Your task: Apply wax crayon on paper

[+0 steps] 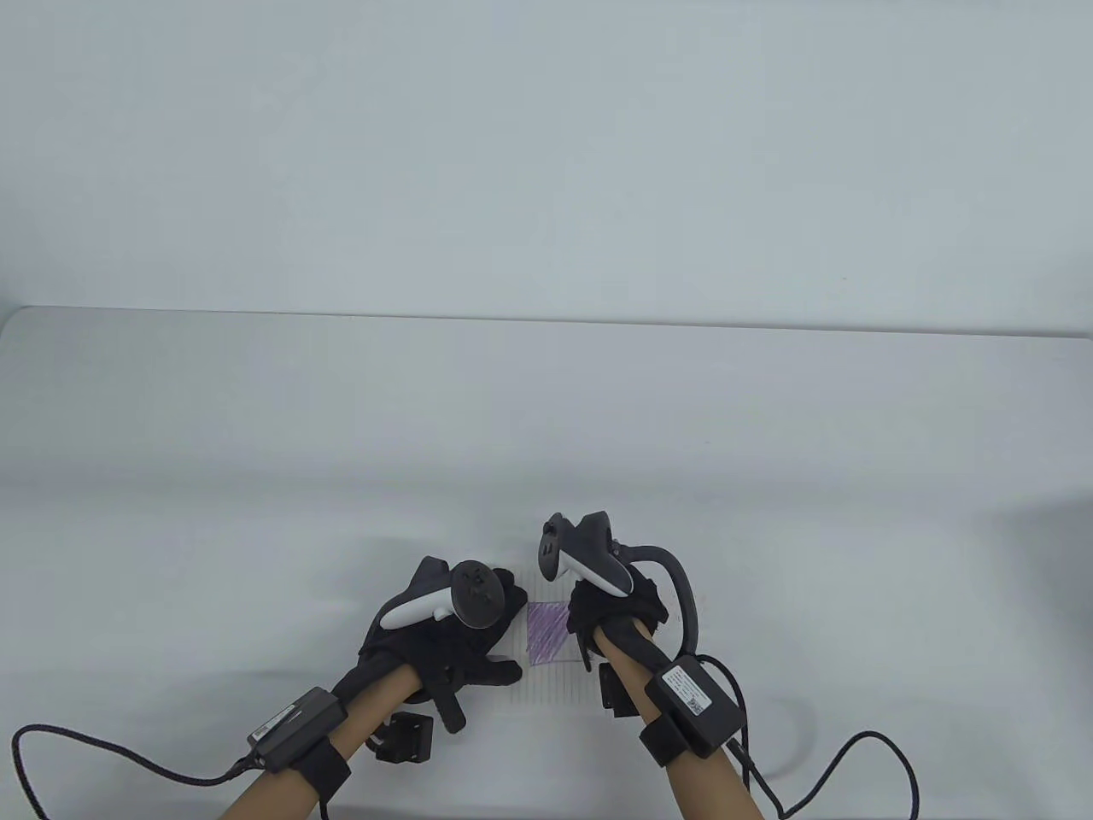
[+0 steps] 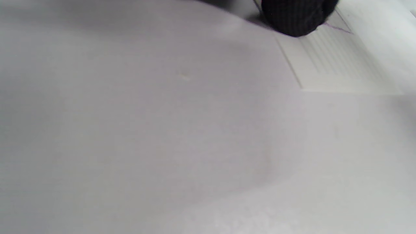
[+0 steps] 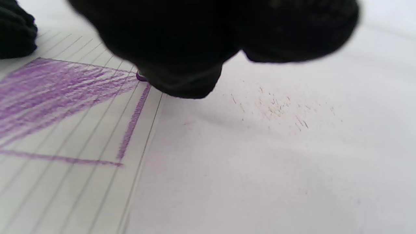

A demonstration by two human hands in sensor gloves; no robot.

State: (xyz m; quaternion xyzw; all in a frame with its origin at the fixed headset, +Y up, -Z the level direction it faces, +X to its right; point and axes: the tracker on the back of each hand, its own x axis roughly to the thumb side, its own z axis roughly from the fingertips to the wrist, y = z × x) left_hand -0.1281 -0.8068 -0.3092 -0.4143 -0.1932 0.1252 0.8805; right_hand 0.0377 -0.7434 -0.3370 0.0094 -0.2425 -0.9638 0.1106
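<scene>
A small lined paper [image 1: 555, 679] lies on the white table near the front edge. A purple square [image 1: 547, 633] is drawn on it, partly shaded. My left hand [image 1: 465, 636] rests flat on the paper's left part, fingers spread. My right hand [image 1: 610, 615] grips a purple crayon; only its tip [image 3: 140, 77] shows under the gloved fingers [image 3: 182, 74], touching the paper at the square's top right corner. The shading [image 3: 55, 91] and outline show in the right wrist view. In the left wrist view one fingertip [image 2: 294, 16] presses on the paper [image 2: 334, 61].
The white table [image 1: 546, 444] stretches far behind the hands. Cables [image 1: 51, 769] run from both wrists along the front edge. Small crayon flecks [image 3: 276, 109] lie on the table right of the paper.
</scene>
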